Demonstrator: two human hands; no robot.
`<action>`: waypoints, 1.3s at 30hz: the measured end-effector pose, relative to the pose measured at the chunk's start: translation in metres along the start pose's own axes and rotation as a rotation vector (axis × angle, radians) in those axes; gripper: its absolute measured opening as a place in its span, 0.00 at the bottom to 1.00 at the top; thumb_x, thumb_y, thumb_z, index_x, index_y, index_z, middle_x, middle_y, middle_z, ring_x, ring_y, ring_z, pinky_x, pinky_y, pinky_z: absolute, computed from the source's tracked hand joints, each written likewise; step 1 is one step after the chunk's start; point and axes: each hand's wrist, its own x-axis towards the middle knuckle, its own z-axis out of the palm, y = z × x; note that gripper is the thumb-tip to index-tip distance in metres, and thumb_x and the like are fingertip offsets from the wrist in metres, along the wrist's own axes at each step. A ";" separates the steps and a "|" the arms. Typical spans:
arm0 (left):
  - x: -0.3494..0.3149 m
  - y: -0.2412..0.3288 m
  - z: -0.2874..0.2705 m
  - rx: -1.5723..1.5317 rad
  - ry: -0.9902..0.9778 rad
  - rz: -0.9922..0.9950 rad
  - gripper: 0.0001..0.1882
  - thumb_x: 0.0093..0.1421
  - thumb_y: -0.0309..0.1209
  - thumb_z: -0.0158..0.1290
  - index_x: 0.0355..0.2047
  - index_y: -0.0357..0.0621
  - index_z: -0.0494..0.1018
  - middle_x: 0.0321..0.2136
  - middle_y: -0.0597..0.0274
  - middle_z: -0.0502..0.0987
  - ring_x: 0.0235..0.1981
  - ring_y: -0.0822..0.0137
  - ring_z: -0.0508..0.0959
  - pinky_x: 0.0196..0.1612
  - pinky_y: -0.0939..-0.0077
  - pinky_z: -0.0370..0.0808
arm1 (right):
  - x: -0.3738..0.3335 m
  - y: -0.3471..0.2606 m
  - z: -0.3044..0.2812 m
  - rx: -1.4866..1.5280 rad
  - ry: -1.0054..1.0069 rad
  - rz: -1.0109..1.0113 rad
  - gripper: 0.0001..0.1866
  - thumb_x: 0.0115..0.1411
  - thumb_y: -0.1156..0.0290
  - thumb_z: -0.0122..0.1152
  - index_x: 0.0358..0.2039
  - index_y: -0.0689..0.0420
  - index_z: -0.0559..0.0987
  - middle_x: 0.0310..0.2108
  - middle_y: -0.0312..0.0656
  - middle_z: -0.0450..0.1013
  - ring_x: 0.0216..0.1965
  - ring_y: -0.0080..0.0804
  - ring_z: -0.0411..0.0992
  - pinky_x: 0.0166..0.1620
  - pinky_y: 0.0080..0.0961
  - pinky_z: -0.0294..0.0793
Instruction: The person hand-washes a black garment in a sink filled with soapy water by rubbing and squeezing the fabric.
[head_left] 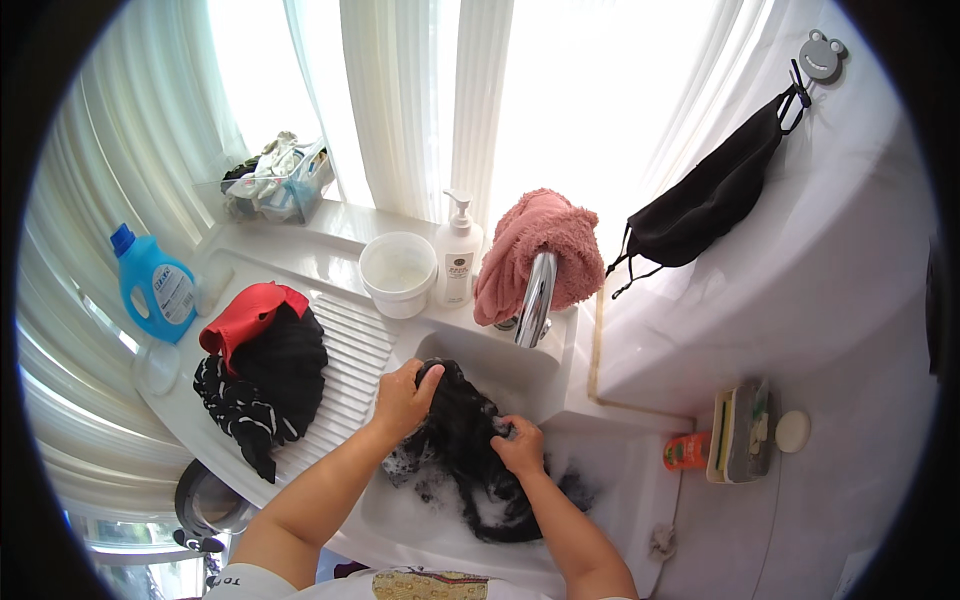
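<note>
A soaked black garment (465, 440) with white suds on it hangs between my hands in the white sink (380, 515). My left hand (405, 397) is closed on its upper left part, thumb on top. Lower and to the right, my right hand (518, 446) grips the garment's right edge, fingers curled with foam about them. The cloth's lower end lies in soapy water at the basin's bottom. Just beyond the garment rises a chrome faucet (537, 300), with a fluffy pink towel (540, 245) draped over it.
Red and black clothes (275, 350) are heaped on the ribbed washboard (345, 350) at left, near a blue detergent bottle (157, 285). Behind stand a white tub (398, 275) and a pump bottle (458, 250). A black face mask (700, 205) hangs right, above a sponge holder (740, 435).
</note>
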 end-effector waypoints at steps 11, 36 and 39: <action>-0.022 -0.097 0.103 0.782 -0.336 0.177 0.35 0.52 0.31 0.51 0.61 0.48 0.54 0.59 0.45 0.54 0.53 0.46 0.65 0.55 0.53 0.63 | 0.018 0.000 0.023 -0.444 -0.306 -0.151 0.55 0.36 0.67 0.64 0.66 0.46 0.46 0.65 0.62 0.28 0.61 0.66 0.47 0.61 0.49 0.51; 0.000 -0.034 0.006 -0.632 -0.504 -0.279 0.10 0.46 0.21 0.51 0.32 0.36 0.75 0.24 0.70 0.73 0.28 0.80 0.70 0.30 0.85 0.66 | -0.005 -0.064 -0.077 0.360 -0.081 -0.093 0.21 0.36 0.81 0.49 0.35 0.61 0.78 0.33 0.36 0.75 0.36 0.24 0.71 0.44 0.19 0.69; -0.012 -0.011 -0.011 -0.817 -0.667 -0.301 0.08 0.44 0.20 0.51 0.28 0.37 0.74 0.23 0.71 0.72 0.26 0.81 0.68 0.28 0.85 0.64 | -0.011 -0.088 -0.094 0.616 -0.195 -0.090 0.26 0.35 0.81 0.49 0.41 0.63 0.76 0.41 0.38 0.73 0.40 0.26 0.71 0.48 0.20 0.67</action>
